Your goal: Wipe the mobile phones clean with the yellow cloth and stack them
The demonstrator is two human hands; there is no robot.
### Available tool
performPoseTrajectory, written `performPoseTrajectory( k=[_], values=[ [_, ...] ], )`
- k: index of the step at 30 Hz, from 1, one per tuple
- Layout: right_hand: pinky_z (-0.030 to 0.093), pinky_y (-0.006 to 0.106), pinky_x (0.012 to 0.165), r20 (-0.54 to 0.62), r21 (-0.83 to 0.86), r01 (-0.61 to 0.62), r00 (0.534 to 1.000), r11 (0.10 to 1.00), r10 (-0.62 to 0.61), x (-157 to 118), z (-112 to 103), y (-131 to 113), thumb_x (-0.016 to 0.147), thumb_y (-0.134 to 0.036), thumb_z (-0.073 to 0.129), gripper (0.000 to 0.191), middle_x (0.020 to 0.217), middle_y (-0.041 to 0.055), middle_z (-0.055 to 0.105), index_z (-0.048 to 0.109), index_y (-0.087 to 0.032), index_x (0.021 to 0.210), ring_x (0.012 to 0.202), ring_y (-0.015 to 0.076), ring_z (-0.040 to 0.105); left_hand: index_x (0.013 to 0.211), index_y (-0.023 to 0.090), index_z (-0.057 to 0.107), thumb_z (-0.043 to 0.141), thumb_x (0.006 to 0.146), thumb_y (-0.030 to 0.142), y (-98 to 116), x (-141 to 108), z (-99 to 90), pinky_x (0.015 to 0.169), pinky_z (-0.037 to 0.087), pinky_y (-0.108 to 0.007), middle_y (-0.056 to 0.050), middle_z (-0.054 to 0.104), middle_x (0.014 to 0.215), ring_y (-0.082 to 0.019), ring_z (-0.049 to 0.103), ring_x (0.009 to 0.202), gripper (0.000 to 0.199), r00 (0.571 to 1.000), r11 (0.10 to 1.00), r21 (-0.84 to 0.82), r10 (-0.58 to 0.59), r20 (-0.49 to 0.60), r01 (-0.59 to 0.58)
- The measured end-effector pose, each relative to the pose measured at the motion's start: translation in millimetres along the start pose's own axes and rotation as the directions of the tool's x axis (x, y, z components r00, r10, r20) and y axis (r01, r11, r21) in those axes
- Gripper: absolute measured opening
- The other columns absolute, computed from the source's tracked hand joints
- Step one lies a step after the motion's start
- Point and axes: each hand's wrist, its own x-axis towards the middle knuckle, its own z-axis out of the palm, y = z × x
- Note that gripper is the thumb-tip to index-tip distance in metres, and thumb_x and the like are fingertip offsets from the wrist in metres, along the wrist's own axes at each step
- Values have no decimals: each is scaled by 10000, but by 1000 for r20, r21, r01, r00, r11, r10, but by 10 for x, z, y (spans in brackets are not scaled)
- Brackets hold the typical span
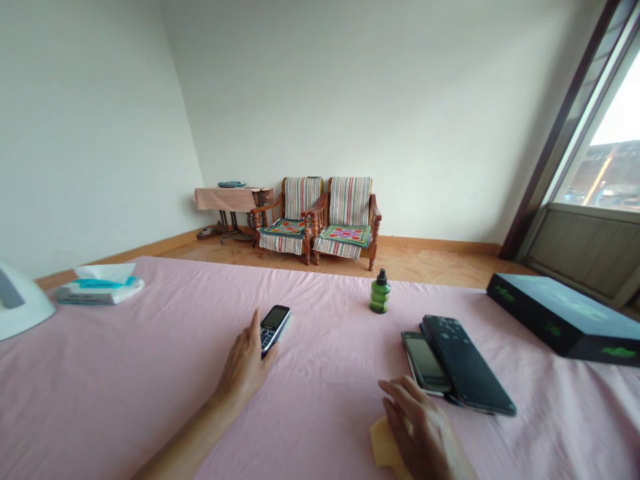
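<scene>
My left hand (249, 360) is closed around the sides of a black keypad phone (274, 320), with its screen and buttons facing up. There seems to be something pale along the phone's right edge. At the lower right, my right hand (417, 420) is over a yellow cloth (383, 445) and grips it, the index finger reaching out to the left; part of the cloth is hidden under the palm. Just beyond that hand lies a touchscreen phone (426, 363), its side against a long black case (467, 367) with a pattern at its far end.
A pink cloth (320, 400) covers the surface. On it stand a green spray bottle (380, 295), a black box (565, 320) at right, a tissue pack (103, 287) and a white curved object (20, 303) at left. Two wooden chairs (345, 227) stand by the wall.
</scene>
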Motion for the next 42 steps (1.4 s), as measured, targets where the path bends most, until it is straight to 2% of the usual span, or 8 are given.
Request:
performPoseTrajectory(
  k=[5, 16, 22, 31, 34, 37, 40, 42],
  values=[
    [518, 211, 528, 27, 4, -27, 999, 1000, 27, -6, 5, 8, 933, -245, 368, 288, 722, 57, 644, 641, -167, 885, 598, 148, 653, 1441, 26, 113, 478, 880, 225, 1, 1, 52, 811, 489, -387, -163, 584, 1018, -286, 583, 935, 698, 1000, 1000, 19, 12, -3, -12],
    [507, 219, 518, 4, 13, 9, 1000, 1000, -9, -21, 13, 14, 929, -225, 385, 262, 725, 60, 636, 636, -149, 930, 592, 149, 644, 1446, 13, 68, 463, 887, 242, 14, -13, 37, 801, 494, -374, -171, 565, 1037, -290, 572, 950, 722, 1000, 999, 35, 12, 0, -12],
    [501, 222, 543, 61, 16, -76, 995, 997, 75, -12, -10, -8, 915, -203, 400, 252, 738, 57, 626, 647, -155, 935, 614, 149, 637, 1460, 50, 45, 532, 845, 361, 22, -9, -62, 771, 495, -387, -142, 546, 989, -297, 567, 887, 844, 998, 996, 59, 62, -1, -62],
    [490, 235, 613, 158, 8, -195, 969, 981, 192, 7, -40, -59, 900, -157, 391, 262, 790, 60, 615, 649, -165, 945, 674, 150, 611, 1464, 82, 73, 494, 839, 386, -73, 9, 0, 762, 493, -375, -111, 549, 957, -284, 573, 866, 812, 995, 994, 51, 94, -21, -93],
    [486, 295, 671, 95, -107, -192, 975, 976, 202, 29, -99, 10, 884, -140, 398, 261, 841, 83, 631, 643, -165, 971, 751, 185, 610, 1463, 88, 76, 505, 828, 406, -46, 19, -47, 776, 490, -387, -117, 557, 976, -291, 576, 877, 831, 996, 994, 66, 93, -14, -92],
    [449, 433, 772, 15, -364, -202, 975, 909, 223, 47, -200, 148, 830, -169, 479, 251, 970, 109, 645, 638, -189, 1023, 885, 271, 593, 1458, 90, 114, 554, 795, 472, 46, 28, -138, 844, 469, -448, -171, 533, 1118, -344, 541, 1007, 883, 991, 989, 103, 112, -72, -104],
    [387, 546, 834, -16, -526, -209, 972, 825, 236, 24, -254, 318, 773, -230, 543, 304, 1040, 152, 646, 621, -157, 1059, 1010, 363, 551, 1461, 118, 112, 527, 853, 445, 199, -11, -226, 964, 417, -466, -194, 439, 1297, -342, 457, 1173, 807, 955, 976, -28, 205, -213, -215],
    [326, 596, 900, -13, -569, -185, 976, 801, 216, -9, -238, 417, 783, -251, 527, 312, 1066, 169, 647, 616, -152, 1065, 1082, 381, 523, 1456, 174, 153, 486, 904, 368, 303, -76, -255, 981, 422, -438, -163, 458, 1302, -301, 479, 1174, 673, 930, 941, -133, 271, -246, -310]
  ],
)
